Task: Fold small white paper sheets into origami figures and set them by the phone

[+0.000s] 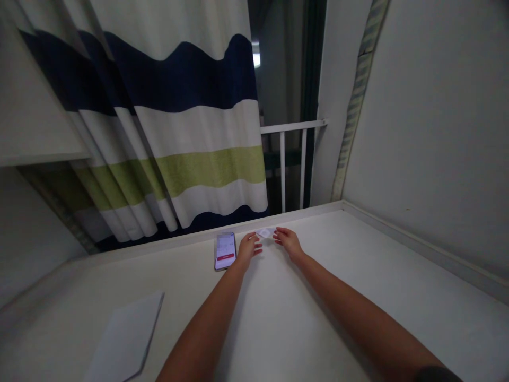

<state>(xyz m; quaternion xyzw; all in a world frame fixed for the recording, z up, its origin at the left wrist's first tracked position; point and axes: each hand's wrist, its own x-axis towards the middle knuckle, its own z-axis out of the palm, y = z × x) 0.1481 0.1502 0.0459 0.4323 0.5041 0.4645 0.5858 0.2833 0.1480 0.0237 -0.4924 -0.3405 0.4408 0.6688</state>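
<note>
Near the table's back edge, a small piece of folded white paper (265, 232) spans the gap between my two hands. My left hand (248, 248) holds its left end at the fingertips, with the other fingers loosely curled below. At the opposite end, my right hand (288, 242) grips the paper between thumb and fingers. Just left of my left hand lies a phone (225, 252), its screen lit with a red button near the bottom. The exact folds of the paper are too small to make out.
A stack of white paper (125, 339) lies at the front left of the white table (274, 318). Behind the raised edge hang a striped curtain (207, 164) and a white railing (282, 164). A pale wall (437, 132) bounds the right side.
</note>
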